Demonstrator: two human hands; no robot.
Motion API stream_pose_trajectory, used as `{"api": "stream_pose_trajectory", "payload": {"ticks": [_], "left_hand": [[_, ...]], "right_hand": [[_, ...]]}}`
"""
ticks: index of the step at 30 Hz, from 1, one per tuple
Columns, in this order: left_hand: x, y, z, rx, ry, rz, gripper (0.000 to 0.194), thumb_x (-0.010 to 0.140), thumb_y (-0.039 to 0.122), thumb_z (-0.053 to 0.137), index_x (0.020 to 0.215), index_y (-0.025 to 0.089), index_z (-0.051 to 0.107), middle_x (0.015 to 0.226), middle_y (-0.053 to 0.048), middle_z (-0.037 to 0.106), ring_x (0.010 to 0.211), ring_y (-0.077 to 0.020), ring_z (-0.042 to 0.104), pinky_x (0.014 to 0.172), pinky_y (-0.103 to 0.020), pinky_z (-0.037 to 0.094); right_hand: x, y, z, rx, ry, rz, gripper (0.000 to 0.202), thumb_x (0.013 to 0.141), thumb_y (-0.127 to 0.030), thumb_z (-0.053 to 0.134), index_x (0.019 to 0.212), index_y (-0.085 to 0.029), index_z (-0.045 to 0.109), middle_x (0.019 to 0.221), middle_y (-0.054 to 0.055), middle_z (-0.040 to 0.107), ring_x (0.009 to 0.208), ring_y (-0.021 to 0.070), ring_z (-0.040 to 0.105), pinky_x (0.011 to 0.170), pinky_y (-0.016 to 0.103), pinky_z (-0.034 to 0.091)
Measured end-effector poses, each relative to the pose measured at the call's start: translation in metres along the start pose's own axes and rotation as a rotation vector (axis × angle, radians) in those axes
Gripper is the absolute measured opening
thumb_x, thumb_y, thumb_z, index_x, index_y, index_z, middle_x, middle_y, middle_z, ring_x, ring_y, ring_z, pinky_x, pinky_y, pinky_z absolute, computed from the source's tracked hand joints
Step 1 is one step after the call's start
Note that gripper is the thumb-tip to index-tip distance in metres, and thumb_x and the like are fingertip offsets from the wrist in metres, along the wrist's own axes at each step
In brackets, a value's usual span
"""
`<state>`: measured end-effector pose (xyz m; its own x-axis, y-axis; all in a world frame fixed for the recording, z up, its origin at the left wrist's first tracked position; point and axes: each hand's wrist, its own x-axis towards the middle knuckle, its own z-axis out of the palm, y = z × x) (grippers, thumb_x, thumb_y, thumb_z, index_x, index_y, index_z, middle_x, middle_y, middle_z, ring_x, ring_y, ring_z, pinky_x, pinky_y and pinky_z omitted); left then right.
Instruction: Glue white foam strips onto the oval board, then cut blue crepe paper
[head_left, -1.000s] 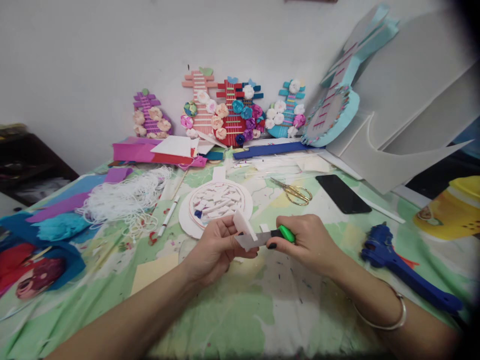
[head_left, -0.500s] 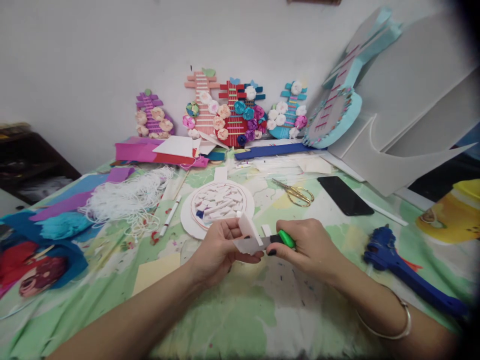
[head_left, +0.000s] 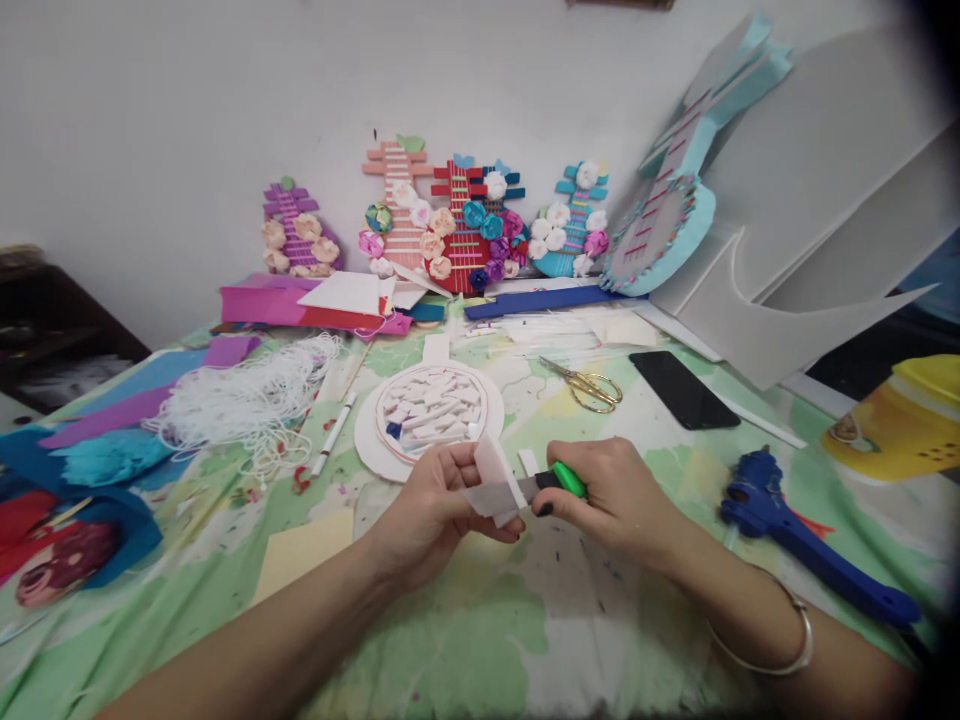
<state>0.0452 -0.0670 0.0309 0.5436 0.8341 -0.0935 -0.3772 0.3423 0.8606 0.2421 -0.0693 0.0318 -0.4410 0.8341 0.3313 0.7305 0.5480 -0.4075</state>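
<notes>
My left hand (head_left: 429, 502) pinches a thin white foam piece (head_left: 496, 472), held up above the table. My right hand (head_left: 611, 492) is closed round the green handle of a utility knife (head_left: 568, 479). Its wide blade points left, lies against the foam piece and reaches to the left fingers. Just beyond the hands lies a round white foam base (head_left: 368, 432) with a short neck. Many small white foam scraps (head_left: 442, 405) and a blue bit fill its ring. A narrow white strip (head_left: 527, 462) shows between the hands.
Gold scissors (head_left: 592, 390), a black phone (head_left: 679, 390) and a blue glue gun (head_left: 795, 535) lie to the right. On the left are tangled white cord (head_left: 240, 395) and a white marker (head_left: 334, 435). Flower-decorated guitar shapes (head_left: 457, 225) lean on the wall.
The view has shifted slightly, so the scene sits a little further left. The blade and the foam piece have tilted slightly between the hands; both hands keep their holds.
</notes>
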Motion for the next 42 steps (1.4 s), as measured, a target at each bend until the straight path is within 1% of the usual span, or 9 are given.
{"api": "stream_pose_trajectory", "payload": {"ticks": [5,8,12,15,22,27,31,38,42], "left_hand": [[-0.0022,-0.0001,0.0000,-0.048,-0.016,-0.005,0.014,0.062,0.011,0.073,0.073,0.011,0.064,0.057,-0.003,0.065,0.051,-0.0119,0.061,0.051,-0.019,0.050],[-0.0016,-0.0015,-0.0023,-0.087,-0.044,-0.008,0.019,0.062,0.015,0.075,0.076,0.011,0.063,0.058,-0.003,0.065,0.052,-0.0128,0.063,0.051,-0.020,0.051],[-0.0010,-0.0014,-0.0037,-0.111,-0.054,-0.016,0.021,0.060,0.014,0.076,0.077,0.011,0.064,0.060,-0.003,0.066,0.053,-0.0135,0.063,0.051,-0.021,0.052],[-0.0008,-0.0014,-0.0044,-0.115,-0.029,-0.035,0.022,0.059,0.013,0.076,0.077,0.011,0.065,0.061,-0.003,0.066,0.053,-0.0143,0.064,0.050,-0.022,0.053],[0.0010,-0.0043,-0.0039,-0.087,0.012,-0.073,0.019,0.056,0.010,0.073,0.073,0.009,0.065,0.061,-0.005,0.065,0.051,-0.0155,0.063,0.049,-0.024,0.052],[0.0007,-0.0051,0.0009,-0.056,0.049,-0.096,0.019,0.052,0.008,0.071,0.069,0.008,0.064,0.062,-0.005,0.064,0.048,-0.0136,0.059,0.049,-0.028,0.052],[-0.0009,-0.0048,0.0031,-0.036,0.050,-0.077,0.019,0.051,0.008,0.072,0.068,0.009,0.065,0.063,-0.004,0.063,0.052,-0.0117,0.057,0.053,-0.028,0.054],[-0.0029,-0.0040,-0.0002,-0.066,-0.035,-0.057,0.021,0.055,0.016,0.078,0.072,0.009,0.067,0.059,-0.003,0.062,0.050,-0.0112,0.057,0.056,-0.028,0.055],[-0.0042,-0.0029,-0.0011,-0.085,-0.080,-0.035,0.025,0.060,0.020,0.078,0.081,0.010,0.068,0.058,-0.001,0.061,0.051,-0.0104,0.057,0.057,-0.028,0.054]], "right_hand": [[0.0023,0.0038,-0.0003,0.006,0.002,0.028,0.047,0.084,-0.059,0.040,0.061,-0.018,0.040,0.050,-0.004,0.042,0.048,0.0081,0.036,0.051,0.024,0.018],[0.0026,0.0049,-0.0011,0.014,-0.002,0.043,0.050,0.084,-0.062,0.037,0.061,-0.018,0.040,0.049,-0.004,0.040,0.047,0.0083,0.035,0.051,0.024,0.018],[0.0032,0.0044,-0.0022,0.014,-0.014,0.066,0.054,0.082,-0.068,0.035,0.061,-0.018,0.039,0.050,-0.004,0.040,0.048,0.0088,0.036,0.052,0.024,0.018],[0.0042,0.0041,-0.0012,-0.002,-0.030,0.084,0.055,0.082,-0.068,0.034,0.060,-0.018,0.039,0.050,-0.004,0.039,0.048,0.0090,0.035,0.052,0.024,0.018],[0.0022,0.0031,0.0030,-0.021,-0.043,0.049,0.046,0.086,-0.058,0.036,0.064,-0.018,0.042,0.054,-0.002,0.046,0.051,0.0099,0.039,0.052,0.024,0.019],[-0.0001,-0.0026,0.0029,-0.037,-0.052,0.028,0.040,0.086,-0.053,0.038,0.065,-0.018,0.041,0.054,-0.002,0.045,0.051,0.0103,0.041,0.052,0.025,0.019],[-0.0007,-0.0046,0.0021,-0.022,-0.039,0.012,0.039,0.086,-0.052,0.038,0.065,-0.019,0.039,0.054,-0.003,0.045,0.051,0.0101,0.040,0.052,0.024,0.019],[0.0004,0.0009,0.0000,-0.007,-0.043,0.035,0.046,0.085,-0.058,0.036,0.064,-0.018,0.039,0.053,-0.002,0.044,0.050,0.0100,0.039,0.052,0.025,0.018],[0.0024,0.0035,-0.0017,0.006,-0.041,0.056,0.051,0.084,-0.064,0.032,0.062,-0.018,0.039,0.052,-0.002,0.044,0.050,0.0102,0.038,0.052,0.025,0.018]]}}
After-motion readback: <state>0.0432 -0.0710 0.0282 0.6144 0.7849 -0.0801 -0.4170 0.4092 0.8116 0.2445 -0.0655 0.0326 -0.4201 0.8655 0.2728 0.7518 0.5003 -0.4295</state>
